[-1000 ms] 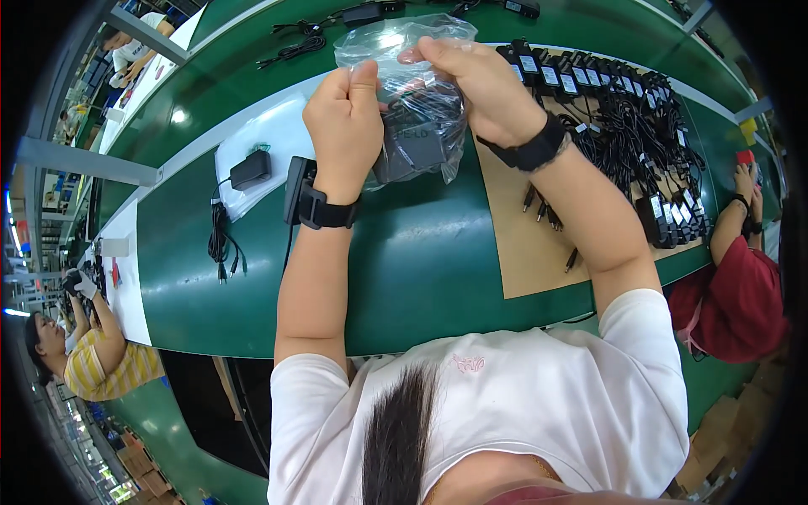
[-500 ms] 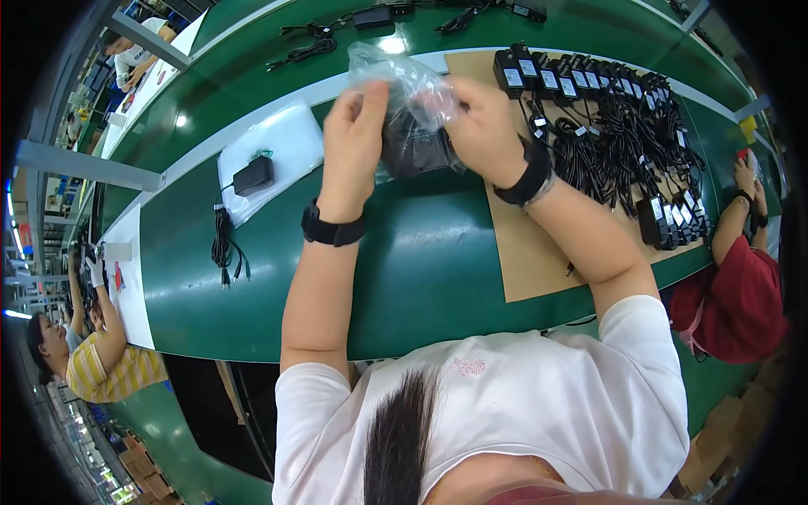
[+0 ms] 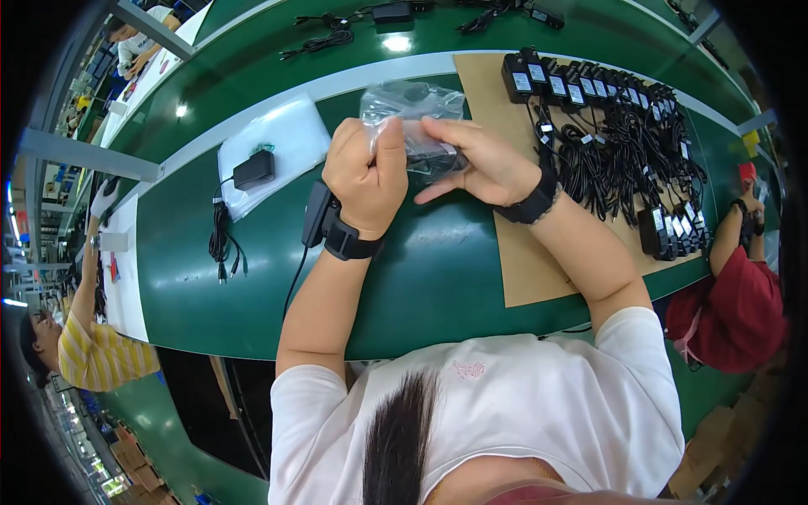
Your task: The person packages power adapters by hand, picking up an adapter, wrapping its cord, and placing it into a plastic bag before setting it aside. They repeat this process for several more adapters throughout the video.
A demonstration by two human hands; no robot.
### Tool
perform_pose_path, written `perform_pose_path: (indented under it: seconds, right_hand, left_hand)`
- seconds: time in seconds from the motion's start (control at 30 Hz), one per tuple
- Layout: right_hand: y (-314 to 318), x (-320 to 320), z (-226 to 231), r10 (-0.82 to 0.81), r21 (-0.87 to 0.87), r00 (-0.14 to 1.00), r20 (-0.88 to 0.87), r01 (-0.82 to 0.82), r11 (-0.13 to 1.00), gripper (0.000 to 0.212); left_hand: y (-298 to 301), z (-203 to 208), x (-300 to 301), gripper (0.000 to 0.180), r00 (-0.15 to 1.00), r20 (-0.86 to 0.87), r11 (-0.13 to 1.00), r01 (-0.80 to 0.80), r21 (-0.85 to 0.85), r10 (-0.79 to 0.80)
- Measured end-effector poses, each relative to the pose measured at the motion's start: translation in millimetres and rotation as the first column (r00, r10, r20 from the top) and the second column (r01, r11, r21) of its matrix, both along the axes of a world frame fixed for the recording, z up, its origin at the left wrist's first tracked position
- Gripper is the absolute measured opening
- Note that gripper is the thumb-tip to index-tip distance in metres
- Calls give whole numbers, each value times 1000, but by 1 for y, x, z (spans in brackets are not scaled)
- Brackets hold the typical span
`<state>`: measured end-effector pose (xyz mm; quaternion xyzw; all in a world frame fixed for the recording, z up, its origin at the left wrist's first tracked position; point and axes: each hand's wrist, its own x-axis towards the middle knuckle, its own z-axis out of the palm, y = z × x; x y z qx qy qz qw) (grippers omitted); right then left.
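Between my hands is a clear plastic bag (image 3: 412,99) with a dark object (image 3: 436,160) in its lower part, which is mostly covered by film and fingers. My left hand (image 3: 368,168) is closed in a fist on the bag's left side. From the right, my right hand (image 3: 492,162) holds the bag, thumb on top and a finger stretched out underneath. A black box (image 3: 318,212) with a thin cord shows beside my left wristband. Left of my hands, a black power adapter (image 3: 254,171) with a coiled cable lies partly on a stack of clear bags (image 3: 290,135).
Rows of black power adapters (image 3: 589,88) with bundled cables (image 3: 619,151) cover a brown cardboard sheet (image 3: 530,261) on the green table (image 3: 210,311). More adapters (image 3: 391,13) lie beyond the pale ledge. Co-workers are at left, far left and right, one in a red top (image 3: 728,307).
Both hands have come down and nearer, and the bag with them. My left wrist has turned, bringing the black box and cord into sight. The right hand's fingers have spread along the bag.
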<state>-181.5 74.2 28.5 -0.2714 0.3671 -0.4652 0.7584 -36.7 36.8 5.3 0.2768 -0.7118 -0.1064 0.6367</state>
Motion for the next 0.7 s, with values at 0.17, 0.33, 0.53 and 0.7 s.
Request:
perform_pose_path:
  seconds: [0.17, 0.33, 0.53, 0.7]
  right_hand:
    - [-5, -12, -20, -212, -221, 959, -186, 170, 960, 28]
    - [-8, -19, -27, -590, -796, 652, -477, -37, 604, 18]
    - [-1, -6, -17, -594, -882, 654, -468, -311, 353, 16]
    - [5, 8, -13, -257, -602, 815, -519, -135, 787, 27]
  left_hand:
    - [0, 7, -4, 6, 840, -527, 647, 474, 597, -129]
    - [1, 14, -1, 38, 851, -452, 578, 518, 631, -269]
    - [-9, 1, 27, 27, 937, -135, 608, 314, 730, -322]
    - [-7, 4, 41, 30, 983, 114, 774, 39, 632, -143]
